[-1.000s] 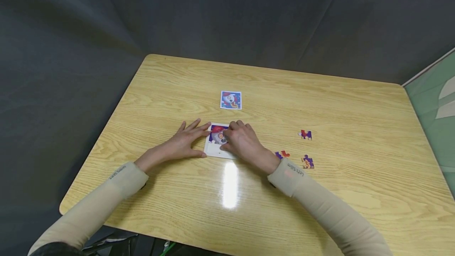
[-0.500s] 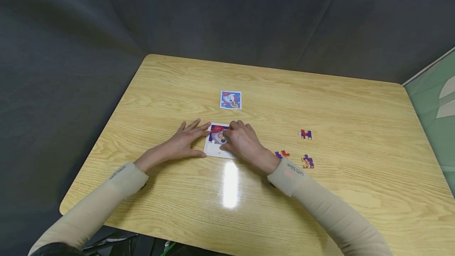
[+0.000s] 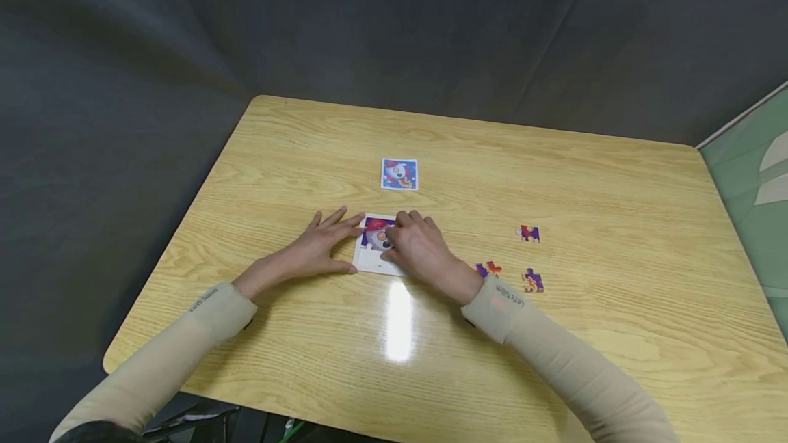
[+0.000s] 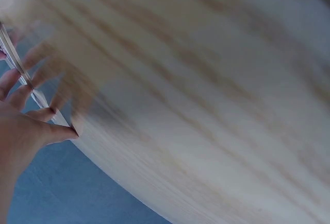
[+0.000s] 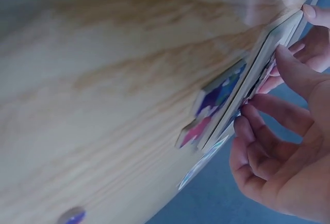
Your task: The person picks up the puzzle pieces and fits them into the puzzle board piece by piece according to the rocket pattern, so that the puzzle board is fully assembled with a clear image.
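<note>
In the head view, a white puzzle tray (image 3: pixel 377 263) lies on the table, its upper part filled with joined puzzle pieces (image 3: pixel 377 227) in red, purple and grey. My left hand (image 3: pixel 312 246) is spread at the tray's left side, thumb low and forefinger high along the edge. Over the tray's right part is my right hand (image 3: pixel 421 246), its outer fingers curled. In the right wrist view, thumb and forefinger of this right hand (image 5: pixel 281 147) pinch at a puzzle piece (image 5: pixel 261 81) in the tray, mostly hidden by the fingers.
A square picture card (image 3: pixel 399 174) of the same white-faced figure lies beyond the tray. To the right are loose puzzle pieces: one red and purple (image 3: pixel 529 233), one purple and orange (image 3: pixel 532 280), and some (image 3: pixel 492 267) partly behind the right wrist. The table's far edge (image 3: pixel 468 119) meets dark cloth.
</note>
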`<state>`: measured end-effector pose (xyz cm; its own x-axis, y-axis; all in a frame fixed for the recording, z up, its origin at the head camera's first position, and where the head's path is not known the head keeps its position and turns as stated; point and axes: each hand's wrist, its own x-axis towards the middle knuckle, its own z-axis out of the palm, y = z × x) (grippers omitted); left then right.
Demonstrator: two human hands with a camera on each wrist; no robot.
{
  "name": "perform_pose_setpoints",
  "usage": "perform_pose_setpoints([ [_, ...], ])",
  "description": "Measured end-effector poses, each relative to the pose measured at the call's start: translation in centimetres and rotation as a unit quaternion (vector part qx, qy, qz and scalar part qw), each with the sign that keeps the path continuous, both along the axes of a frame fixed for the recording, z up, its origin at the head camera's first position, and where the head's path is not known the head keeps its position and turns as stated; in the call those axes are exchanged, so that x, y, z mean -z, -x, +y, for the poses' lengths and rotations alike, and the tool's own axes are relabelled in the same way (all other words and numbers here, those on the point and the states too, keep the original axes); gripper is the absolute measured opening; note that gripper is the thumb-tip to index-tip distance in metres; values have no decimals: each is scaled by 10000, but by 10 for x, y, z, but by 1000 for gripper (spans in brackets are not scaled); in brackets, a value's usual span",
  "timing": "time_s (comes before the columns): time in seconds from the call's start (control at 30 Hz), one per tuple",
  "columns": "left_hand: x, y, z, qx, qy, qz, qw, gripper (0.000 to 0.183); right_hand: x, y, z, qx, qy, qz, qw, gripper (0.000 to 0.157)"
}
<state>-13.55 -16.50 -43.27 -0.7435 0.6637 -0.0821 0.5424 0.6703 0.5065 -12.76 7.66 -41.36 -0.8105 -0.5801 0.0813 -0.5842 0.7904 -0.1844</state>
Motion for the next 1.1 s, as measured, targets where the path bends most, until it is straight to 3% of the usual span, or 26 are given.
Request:
perform_pose_setpoints([
  [0.63, -3, 2, 1, 9, 62, 51, 10000, 74, -2, -1, 1, -30, 89, 67, 9999, 27],
  [1.1, 0, 0, 0, 15, 32, -1, 10000, 73, -3, 0, 7, -67, 636, 135, 9979, 37],
])
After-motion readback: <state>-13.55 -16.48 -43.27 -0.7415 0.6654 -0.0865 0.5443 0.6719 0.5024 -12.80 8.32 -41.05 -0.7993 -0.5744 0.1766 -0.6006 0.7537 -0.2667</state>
